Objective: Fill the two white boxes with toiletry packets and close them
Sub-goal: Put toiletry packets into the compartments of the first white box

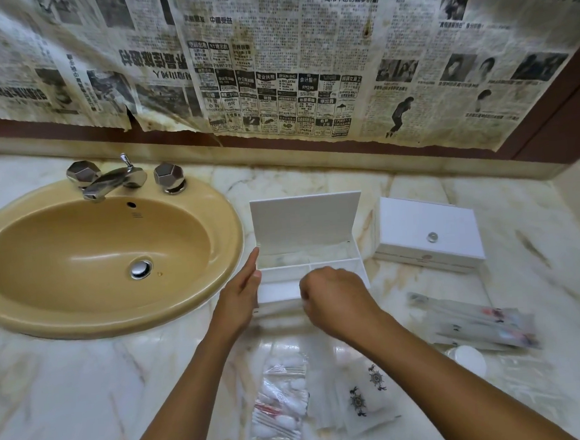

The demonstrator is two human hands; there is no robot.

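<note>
An open white box (309, 252) stands on the marble counter, its lid raised and its compartments showing nothing inside. My left hand (242, 288) lies flat against the box's left side, fingers straight. My right hand (335, 295) hovers over the front right compartment with curled fingers; whether it holds anything is hidden. A second white box (427, 234) sits shut to the right, a small round knob on its lid. Cotton swab packets (282, 402) and clear packets with a dark emblem (363, 400) lie near the counter's front edge. Long toothbrush packets (474, 323) lie at the right.
A tan sink (17, 218) with a chrome tap (114, 180) fills the counter's left. A small white cap (470, 358) rests beside the toothbrush packets. Old newspaper covers the wall behind. The counter's front edge runs just below the packets.
</note>
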